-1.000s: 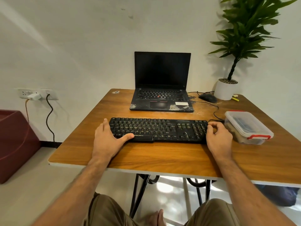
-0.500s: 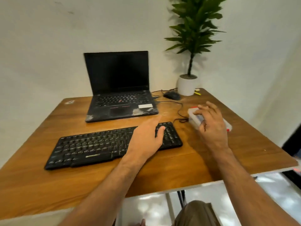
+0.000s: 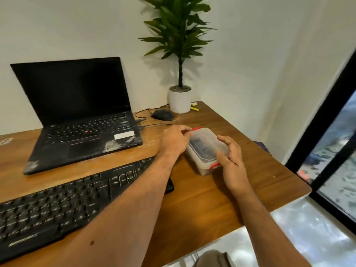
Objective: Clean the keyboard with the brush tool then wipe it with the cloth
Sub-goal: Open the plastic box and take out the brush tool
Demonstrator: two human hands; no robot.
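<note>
The black keyboard point(image 3: 57, 205) lies on the wooden table point(image 3: 202, 205) at the lower left, and my left forearm crosses over its right end. To its right stands a clear plastic box point(image 3: 209, 146) with red clips and its lid on. Dark contents show dimly through the lid. I cannot make out a brush or a cloth. My left hand point(image 3: 176, 140) has its fingers curled on the box's far end by the far red clip. My right hand point(image 3: 231, 160) is at the near end, thumb by the near red clip, fingers loosely spread over the lid's right edge.
An open black laptop point(image 3: 82, 130) sits behind the keyboard. A black mouse point(image 3: 162, 114) with its cable and a white pot with a green plant point(image 3: 180, 101) stand at the far corner. The table's right edge is close to the box, with a dark window frame point(image 3: 319, 135) beyond.
My view has swung to the right. Both hands left the keyboard's ends and moved to the plastic box, the left crossing over the keyboard to the far clip.
</note>
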